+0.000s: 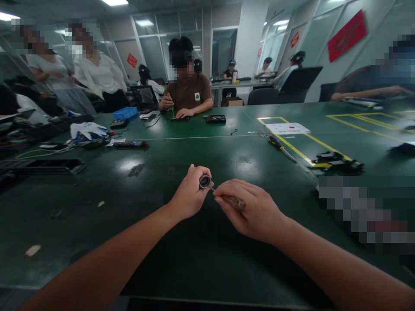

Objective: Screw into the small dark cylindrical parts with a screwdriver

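My left hand (191, 194) is closed around a small dark cylindrical part (204, 182), its round open end turned up toward me. What the cylinder belongs to does not show. In my right hand (251, 207) is a screwdriver (237, 203) with a brownish translucent handle, gripped between thumb and fingers. Its thin metal shaft points left at the side of the cylinder, close to my left fingertips. Whether the tip touches the part I cannot tell. Both hands are above the green table (155, 250).
A yellow-black screwdriver (281, 147) and black parts (337, 162) lie right, near yellow tape lines and a paper sheet (287, 128). White gloves (87, 131), cables and a black tray (42, 166) are at left. Across the table a person (189, 90) works beside a blue bin (125, 112).
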A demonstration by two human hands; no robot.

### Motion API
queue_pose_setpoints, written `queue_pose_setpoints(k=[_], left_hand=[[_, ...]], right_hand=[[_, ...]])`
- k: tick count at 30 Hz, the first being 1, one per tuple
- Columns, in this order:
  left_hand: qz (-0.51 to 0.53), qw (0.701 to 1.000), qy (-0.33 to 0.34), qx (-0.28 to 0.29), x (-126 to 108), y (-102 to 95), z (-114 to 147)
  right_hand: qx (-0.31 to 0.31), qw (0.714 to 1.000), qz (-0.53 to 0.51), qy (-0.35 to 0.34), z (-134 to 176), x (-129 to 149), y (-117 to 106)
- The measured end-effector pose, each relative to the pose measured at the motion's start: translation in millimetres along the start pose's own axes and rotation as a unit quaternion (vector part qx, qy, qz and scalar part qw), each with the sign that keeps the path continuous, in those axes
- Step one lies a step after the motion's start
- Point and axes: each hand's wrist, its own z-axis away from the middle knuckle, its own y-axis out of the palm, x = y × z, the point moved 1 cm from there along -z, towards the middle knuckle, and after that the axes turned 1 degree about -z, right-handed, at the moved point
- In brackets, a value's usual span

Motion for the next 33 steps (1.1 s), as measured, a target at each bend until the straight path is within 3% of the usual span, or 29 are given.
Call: queue_pose_setpoints(k=[5,11,17,25,33], left_hand=[[-0.019,0.999,0.029,0.018,-1,0.6,1],[-0.031,0.999,0.024,0.016,2,1.2,2],[-0.021,0.999,0.02,0.018,-2,-0.2,3],[0.034,0.998,-0.052,0.011,-4,-2.2,2],[-0.022,1.0,0.01,0.018,-2,0.8,2]], right_hand=[[-0.04,0.996,0.024,0.073,1,-2,-4],[-0.107,0.99,0.04,0.081,1,5,-11],[-0.044,0.997,0.031,0.047,-1,0,-8],[0.003,1.0,-0.006,0.001,-2,-1,-7],[-0.04,0.999,-0.01,0.018,0,2,-9]])
